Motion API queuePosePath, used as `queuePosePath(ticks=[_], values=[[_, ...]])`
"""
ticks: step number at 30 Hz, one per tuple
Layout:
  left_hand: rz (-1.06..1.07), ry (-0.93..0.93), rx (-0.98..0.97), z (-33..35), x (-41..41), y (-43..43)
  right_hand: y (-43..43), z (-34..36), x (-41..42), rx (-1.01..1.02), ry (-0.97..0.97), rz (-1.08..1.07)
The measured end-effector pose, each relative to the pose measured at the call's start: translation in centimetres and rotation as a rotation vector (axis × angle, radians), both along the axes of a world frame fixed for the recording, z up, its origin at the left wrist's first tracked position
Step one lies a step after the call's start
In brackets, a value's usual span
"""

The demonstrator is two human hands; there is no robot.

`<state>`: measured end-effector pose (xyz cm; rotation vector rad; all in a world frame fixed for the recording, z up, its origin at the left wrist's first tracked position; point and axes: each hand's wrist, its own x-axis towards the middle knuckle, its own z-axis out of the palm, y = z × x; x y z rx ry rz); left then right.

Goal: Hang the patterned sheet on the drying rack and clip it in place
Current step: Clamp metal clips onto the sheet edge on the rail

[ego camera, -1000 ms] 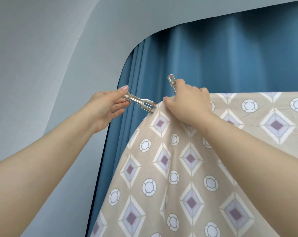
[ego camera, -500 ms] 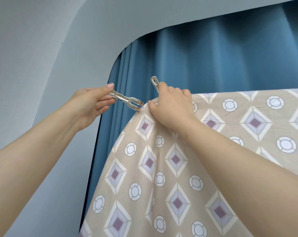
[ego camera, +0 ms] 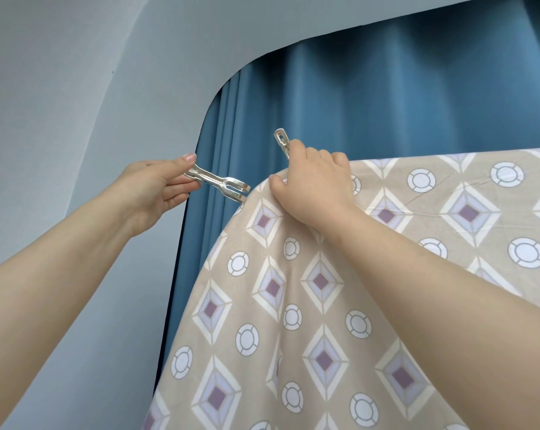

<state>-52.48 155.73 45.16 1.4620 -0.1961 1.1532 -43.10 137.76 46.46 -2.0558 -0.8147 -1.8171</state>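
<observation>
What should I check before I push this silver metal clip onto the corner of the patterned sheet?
1. Grip on clip: left hand pinches the silver metal clip by its handles: ok.
2. Jaws parted: they appear spread: ok.
3. Jaws around the fabric: the tips only reach the corner of the beige diamond-and-circle patterned sheet, not yet around it: not ok.
4. Sheet held: right hand grips its top edge beside the corner: ok.
5. Drying rack bar under the fold: hidden by the sheet: cannot tell.
6. Spare ready: second silver clip sticks up from the right hand: ok.
</observation>
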Motion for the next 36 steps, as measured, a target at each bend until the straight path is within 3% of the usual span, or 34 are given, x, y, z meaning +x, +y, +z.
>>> queuePosePath(ticks=[13, 20, 26, 36], values=[[-0.020, 0.020, 0.010, -0.4, 0.3, 0.5, 0.2, -0.1, -0.3, 0.018, -0.017, 0.004], [-0.001, 0.108, 0.096, -1.2, 1.2, -0.5, 0.4, -0.1, -0.7, 0.022, -0.019, 0.006], [-0.060, 0.183, 0.037, -2.2, 2.2, -1.0, 0.0, -0.2, -0.7, 0.005, 0.008, 0.002], [0.050, 0.090, 0.067, -2.7, 1.6, -2.4, -0.1, -0.4, -1.2, -0.005, 0.016, -0.008]])
